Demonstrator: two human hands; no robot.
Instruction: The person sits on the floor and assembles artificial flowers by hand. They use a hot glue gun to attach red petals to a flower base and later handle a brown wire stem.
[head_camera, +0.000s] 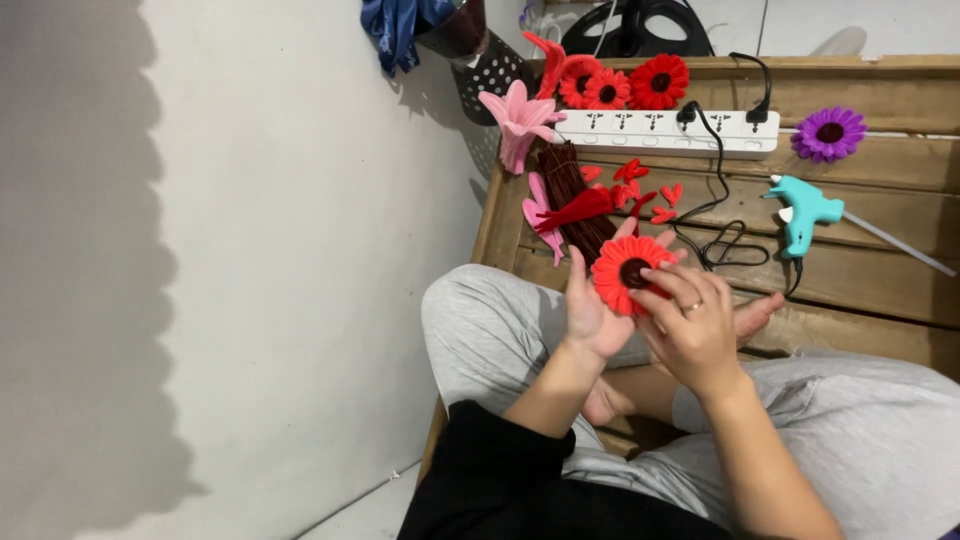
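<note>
1. We hold the red felt flower (630, 274) over our lap, just in front of the wooden pallet table (900, 290). Our left hand (592, 310) cups it from behind, fingers closed on the petals, while our right hand (693, 325) presses fingertips on its dark centre (636, 271) and the near petals.
2. If the centre is freshly glued, we judge that uneven pressure could slide it off-middle, or glue could reach our fingertips.
3. Squeezing too hard from behind could crease the thin petals or bend them out of their ring.
4. The teal glue gun (803, 212) lies on the table to our right, its black cord (720, 240) looping near the loose red petals (640, 190); a careless reach could snag the cord and drag the gun.
5. The white power strip (665, 132) sits among finished red flowers (625, 84), a pink flower (518, 122) and a purple flower (829, 133); a hot nozzle rolling could scorch them.
</note>
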